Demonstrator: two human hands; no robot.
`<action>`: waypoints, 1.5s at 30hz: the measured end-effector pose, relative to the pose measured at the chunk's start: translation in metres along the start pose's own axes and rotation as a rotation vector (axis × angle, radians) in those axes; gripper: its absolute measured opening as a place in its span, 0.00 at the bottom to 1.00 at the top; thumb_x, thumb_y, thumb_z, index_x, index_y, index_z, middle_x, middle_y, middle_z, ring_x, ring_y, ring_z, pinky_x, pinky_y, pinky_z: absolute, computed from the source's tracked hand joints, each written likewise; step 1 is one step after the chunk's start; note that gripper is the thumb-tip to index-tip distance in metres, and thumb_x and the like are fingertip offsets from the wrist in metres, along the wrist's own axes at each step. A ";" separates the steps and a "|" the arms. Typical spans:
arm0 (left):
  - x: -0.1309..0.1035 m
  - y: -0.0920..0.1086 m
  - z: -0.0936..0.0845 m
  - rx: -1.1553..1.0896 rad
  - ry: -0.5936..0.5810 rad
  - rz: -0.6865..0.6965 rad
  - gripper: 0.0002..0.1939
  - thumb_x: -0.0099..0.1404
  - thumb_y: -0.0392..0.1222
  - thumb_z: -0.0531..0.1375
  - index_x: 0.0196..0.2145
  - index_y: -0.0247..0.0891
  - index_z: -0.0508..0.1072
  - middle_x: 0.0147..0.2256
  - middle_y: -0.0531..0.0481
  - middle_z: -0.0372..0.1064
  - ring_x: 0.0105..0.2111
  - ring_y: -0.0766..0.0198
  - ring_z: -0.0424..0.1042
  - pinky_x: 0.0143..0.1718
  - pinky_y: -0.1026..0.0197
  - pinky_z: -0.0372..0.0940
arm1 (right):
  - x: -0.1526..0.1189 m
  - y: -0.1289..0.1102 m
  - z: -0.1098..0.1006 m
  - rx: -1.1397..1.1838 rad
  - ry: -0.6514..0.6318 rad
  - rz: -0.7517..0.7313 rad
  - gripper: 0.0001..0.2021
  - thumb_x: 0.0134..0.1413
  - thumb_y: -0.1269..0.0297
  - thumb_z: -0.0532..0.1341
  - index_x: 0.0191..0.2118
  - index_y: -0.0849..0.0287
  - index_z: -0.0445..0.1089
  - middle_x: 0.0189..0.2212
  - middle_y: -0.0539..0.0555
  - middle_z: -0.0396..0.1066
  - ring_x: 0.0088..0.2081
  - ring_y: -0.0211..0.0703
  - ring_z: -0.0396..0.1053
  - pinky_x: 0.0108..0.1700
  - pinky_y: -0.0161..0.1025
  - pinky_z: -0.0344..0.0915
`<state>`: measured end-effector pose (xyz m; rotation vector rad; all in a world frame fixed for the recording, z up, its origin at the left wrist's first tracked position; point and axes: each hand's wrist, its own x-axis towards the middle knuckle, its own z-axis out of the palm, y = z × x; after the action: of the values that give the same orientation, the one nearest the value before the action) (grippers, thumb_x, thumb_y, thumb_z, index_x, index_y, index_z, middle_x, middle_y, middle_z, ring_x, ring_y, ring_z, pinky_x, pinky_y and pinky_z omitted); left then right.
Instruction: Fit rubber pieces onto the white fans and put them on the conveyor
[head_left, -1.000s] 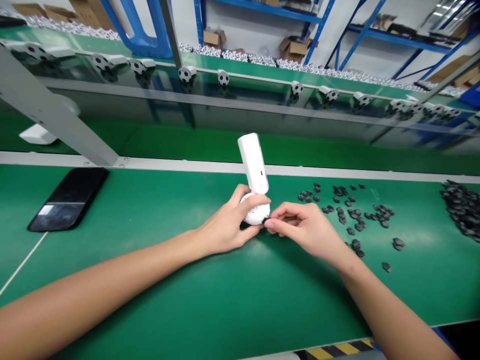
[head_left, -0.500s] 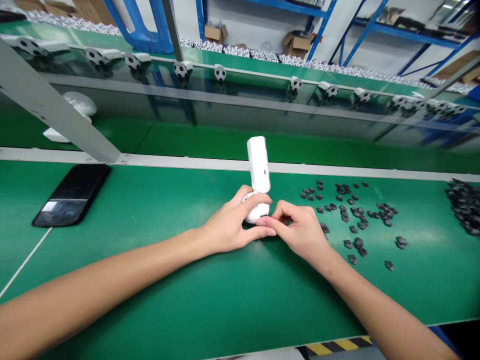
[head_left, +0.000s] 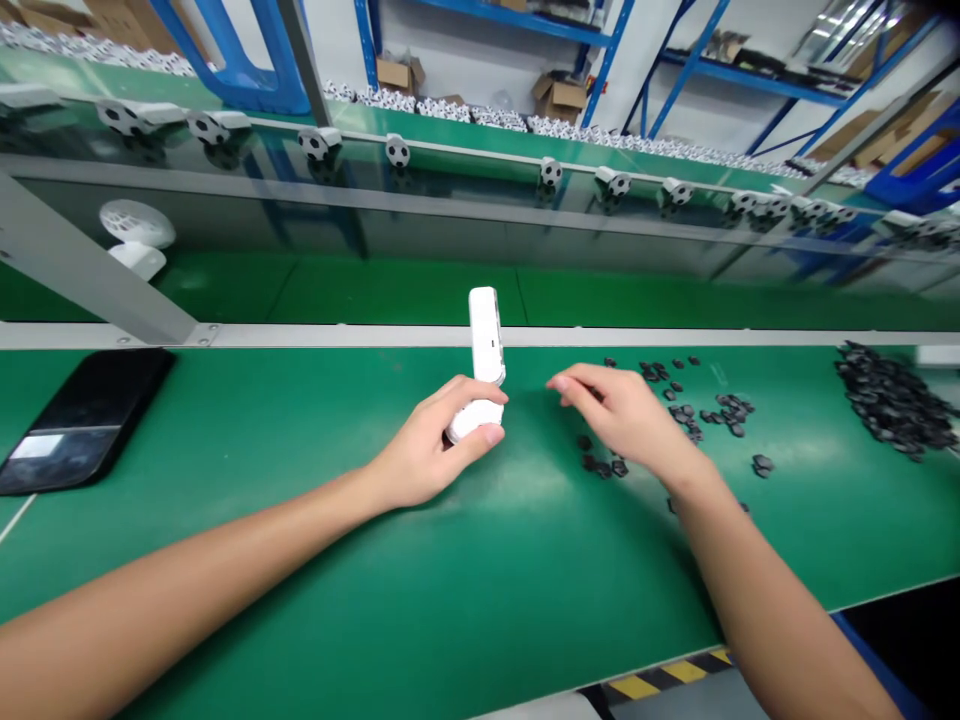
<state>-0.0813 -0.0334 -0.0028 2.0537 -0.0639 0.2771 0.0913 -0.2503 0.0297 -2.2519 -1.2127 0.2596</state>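
The white device (head_left: 487, 345) is at the middle of the green table (head_left: 315, 590), its tall part pointing toward the white rail (head_left: 390, 338) and its round base inside the left hand (head_left: 439, 445). The fingers of that hand are closed around the base, with the thumb on the near side; whether the base bears on the table cannot be told. The right hand (head_left: 611, 410) is apart from the device, its fingers loosely curled; whether anything small is pinched between them cannot be told. Principal hazard, in my judgement: the device is held low by one hand only, so a knock on its tall part could twist it out of the grip or tip it against the rail. Second: loose black pieces (head_left: 727, 412) lie close around the right hand and forearm, and a low sweep of that arm could scatter them or drag some toward the table's front edge. Third: several of these pieces touch one another, so a hurried pinch could lift two at once or one wrong way round. The larger black heap (head_left: 892, 400) at the far right appears loosely piled and would likely spread if bumped. The black slab (head_left: 86, 420) at far left lies well clear; low risk.
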 end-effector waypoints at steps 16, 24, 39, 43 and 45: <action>-0.003 -0.006 -0.001 -0.057 0.000 0.026 0.52 0.68 0.48 0.64 0.75 0.46 0.33 0.56 0.40 0.69 0.44 0.55 0.73 0.46 0.53 0.70 | 0.004 0.030 -0.014 -0.049 0.045 0.094 0.15 0.71 0.54 0.59 0.43 0.55 0.80 0.40 0.56 0.79 0.40 0.51 0.77 0.44 0.47 0.71; 0.004 -0.006 0.001 -0.111 0.047 -0.068 0.30 0.67 0.47 0.66 0.61 0.40 0.60 0.49 0.45 0.70 0.43 0.58 0.72 0.43 0.58 0.68 | -0.013 -0.037 0.020 0.759 -0.160 0.212 0.14 0.59 0.52 0.71 0.42 0.58 0.79 0.34 0.55 0.82 0.37 0.48 0.82 0.41 0.42 0.80; 0.001 -0.003 0.004 -0.044 -0.044 0.086 0.33 0.61 0.45 0.71 0.60 0.43 0.65 0.54 0.44 0.70 0.51 0.51 0.72 0.52 0.52 0.67 | -0.018 -0.053 0.046 0.860 -0.189 0.387 0.16 0.52 0.54 0.76 0.39 0.61 0.80 0.27 0.54 0.80 0.27 0.41 0.78 0.30 0.34 0.76; 0.002 -0.003 0.004 -0.052 -0.038 0.049 0.33 0.58 0.54 0.74 0.57 0.43 0.69 0.52 0.45 0.72 0.49 0.52 0.73 0.51 0.52 0.67 | -0.019 -0.059 0.049 0.823 -0.195 0.461 0.16 0.50 0.54 0.77 0.36 0.61 0.81 0.27 0.54 0.79 0.25 0.40 0.76 0.27 0.33 0.74; 0.003 -0.004 0.004 -0.056 -0.031 0.056 0.31 0.59 0.55 0.73 0.55 0.42 0.71 0.51 0.45 0.72 0.48 0.53 0.73 0.51 0.52 0.67 | -0.019 -0.060 0.050 0.803 -0.187 0.481 0.15 0.48 0.55 0.77 0.34 0.62 0.80 0.25 0.53 0.78 0.24 0.39 0.74 0.26 0.32 0.73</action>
<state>-0.0773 -0.0347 -0.0071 2.0034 -0.1466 0.2747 0.0176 -0.2204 0.0203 -1.7663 -0.4697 0.9667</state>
